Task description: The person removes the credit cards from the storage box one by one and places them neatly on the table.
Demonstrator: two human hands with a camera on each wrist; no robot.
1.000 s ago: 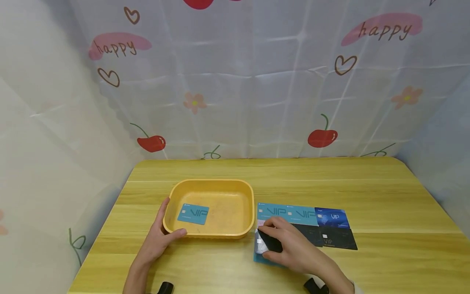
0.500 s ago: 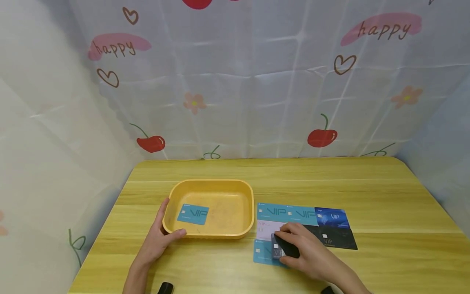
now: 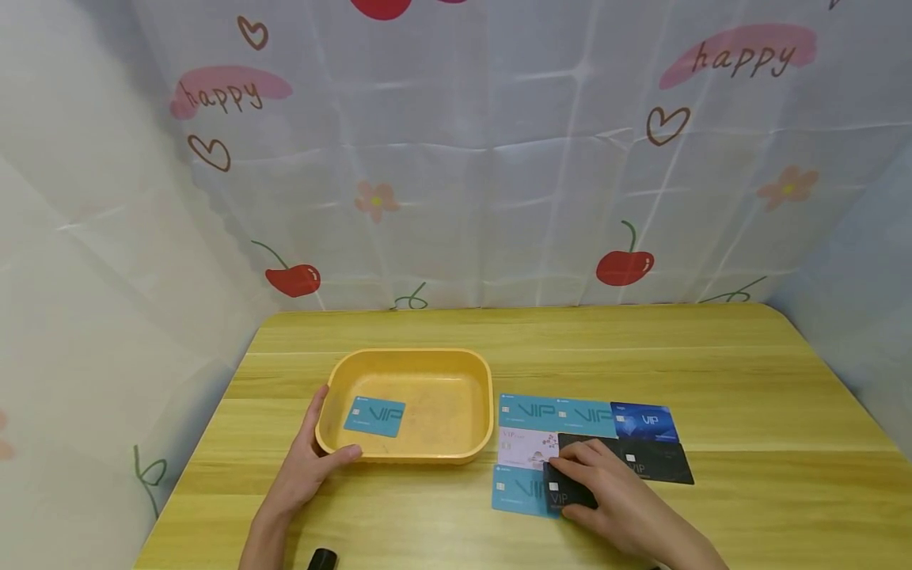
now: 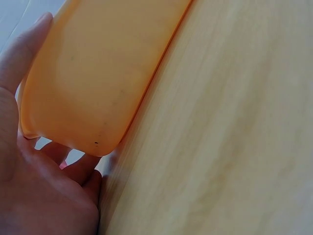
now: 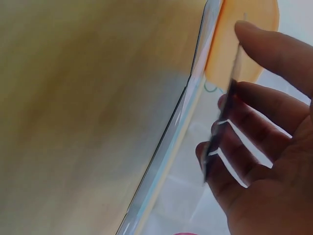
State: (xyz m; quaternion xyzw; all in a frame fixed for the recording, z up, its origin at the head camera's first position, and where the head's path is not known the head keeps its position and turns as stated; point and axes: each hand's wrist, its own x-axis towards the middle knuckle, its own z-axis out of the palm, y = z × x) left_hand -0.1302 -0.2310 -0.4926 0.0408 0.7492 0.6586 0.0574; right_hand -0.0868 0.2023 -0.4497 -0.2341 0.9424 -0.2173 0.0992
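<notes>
In the head view my left hand grips the left end of a yellow plastic basin, its thumb at the front corner. A teal VIP card lies inside. Over the rows of cards on the right, my right hand holds a black VIP card by its edges. That card overlaps the right part of a teal card in the front row. In the right wrist view the held card appears edge-on between thumb and fingers, apart from the table.
Behind the held card lie a pink-white card, two teal cards, a blue card and black cards, edge to edge or overlapping. The wooden table meets a printed curtain at its back edge.
My right hand has moved right with the black card, uncovering the pink-white card and the front teal card's left part. The left hand and basin have stayed put.
</notes>
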